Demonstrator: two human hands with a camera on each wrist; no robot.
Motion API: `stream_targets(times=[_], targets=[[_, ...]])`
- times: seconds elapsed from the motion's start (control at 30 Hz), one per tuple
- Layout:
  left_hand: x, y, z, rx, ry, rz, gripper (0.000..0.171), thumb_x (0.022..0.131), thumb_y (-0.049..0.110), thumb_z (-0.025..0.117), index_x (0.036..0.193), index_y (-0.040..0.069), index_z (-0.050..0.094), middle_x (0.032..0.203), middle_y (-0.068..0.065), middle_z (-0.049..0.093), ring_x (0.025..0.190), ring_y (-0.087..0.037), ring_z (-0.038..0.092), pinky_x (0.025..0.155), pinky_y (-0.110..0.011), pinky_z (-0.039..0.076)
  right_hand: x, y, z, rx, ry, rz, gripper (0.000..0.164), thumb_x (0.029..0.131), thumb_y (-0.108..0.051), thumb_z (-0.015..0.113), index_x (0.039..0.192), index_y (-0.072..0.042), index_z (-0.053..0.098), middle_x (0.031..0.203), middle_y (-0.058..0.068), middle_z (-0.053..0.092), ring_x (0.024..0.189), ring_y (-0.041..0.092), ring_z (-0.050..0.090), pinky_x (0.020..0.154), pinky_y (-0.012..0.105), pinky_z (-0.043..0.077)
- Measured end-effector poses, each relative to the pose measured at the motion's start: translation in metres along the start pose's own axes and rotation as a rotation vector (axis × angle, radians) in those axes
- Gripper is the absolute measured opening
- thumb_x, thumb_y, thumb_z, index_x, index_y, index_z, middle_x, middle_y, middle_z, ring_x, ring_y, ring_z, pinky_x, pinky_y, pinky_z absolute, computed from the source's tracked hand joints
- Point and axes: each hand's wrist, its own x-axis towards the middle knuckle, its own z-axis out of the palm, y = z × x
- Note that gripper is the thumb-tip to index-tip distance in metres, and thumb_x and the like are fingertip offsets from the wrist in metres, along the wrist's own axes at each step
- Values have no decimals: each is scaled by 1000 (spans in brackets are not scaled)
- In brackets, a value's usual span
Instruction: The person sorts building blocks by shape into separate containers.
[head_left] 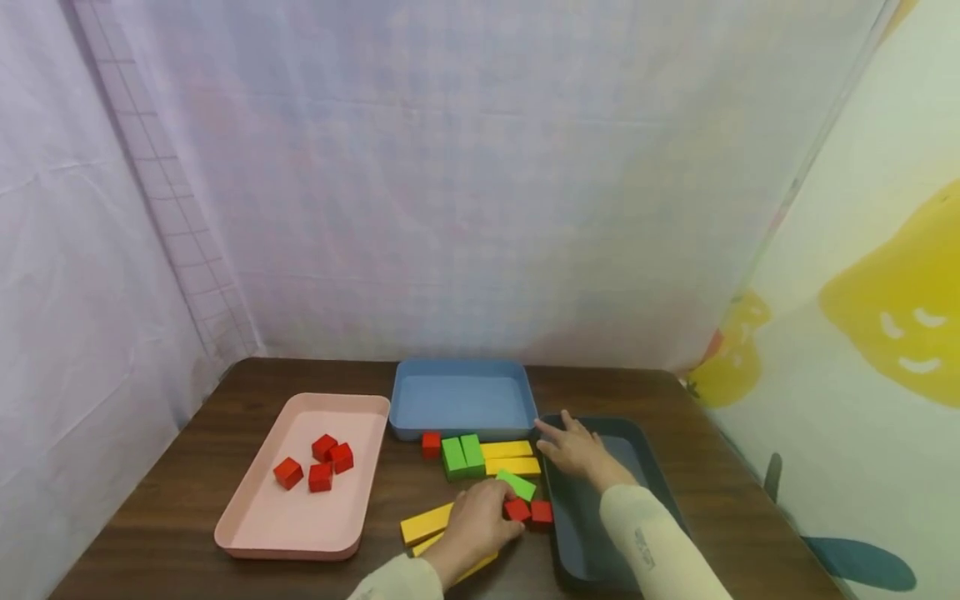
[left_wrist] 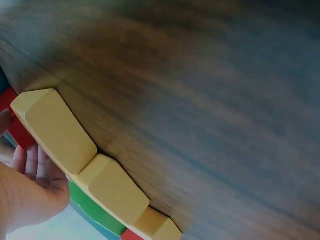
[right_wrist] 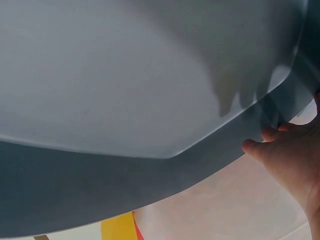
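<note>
My left hand point(head_left: 480, 527) reaches in at the front middle, with a red cube point(head_left: 517, 510) between its thumb and fingers. The left wrist view shows the same red cube point(left_wrist: 21, 131) at the fingertips, beside a row of yellow blocks point(left_wrist: 60, 132). Another red cube point(head_left: 542, 513) sits just to the right, and a green block point(head_left: 517, 484) lies tilted behind the fingers. My right hand point(head_left: 576, 450) is over the far left part of the dark grey-blue tray point(head_left: 588, 542), fingers spread and holding nothing. In the right wrist view its fingers overlap the tray's wall point(right_wrist: 220, 145).
A pink tray point(head_left: 300, 525) on the left holds several red cubes point(head_left: 320, 477). At the back stands a blue tray point(head_left: 461, 400). In front of it are a red cube point(head_left: 431, 444), two upright green blocks point(head_left: 463, 457) and two yellow blocks point(head_left: 510, 458). More yellow blocks point(head_left: 426, 522) lie near the left wrist.
</note>
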Motion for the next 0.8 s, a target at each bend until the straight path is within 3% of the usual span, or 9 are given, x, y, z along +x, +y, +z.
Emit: stream_targets(times=[0.4,0.6,0.8], targets=[[1,-4,-13,-34,23,22,25,78,20,81,98,7,73,91,0,66,83,-17,61,73,-39,52,1,0,4,-17,16,1,51,105,-36,46,152,-17,41,158,32,16,142,53,19,110,70,13],[0,-3,-26,-89,30,-2,26,78,22,79,99,8,72,93,2,65,81,-14,59,73,-36,52,0,-1,4,-20,11,17,52,105,-37,47,153,-19,41,159,30,16,143,52,18,111,70,11],[2,-3,-45,-105,100,-9,23,78,20,79,96,9,70,89,3,61,76,-12,55,67,-32,50,0,-3,4,-10,8,29,52,105,-37,47,153,-19,40,159,29,14,143,52,16,111,69,11]])
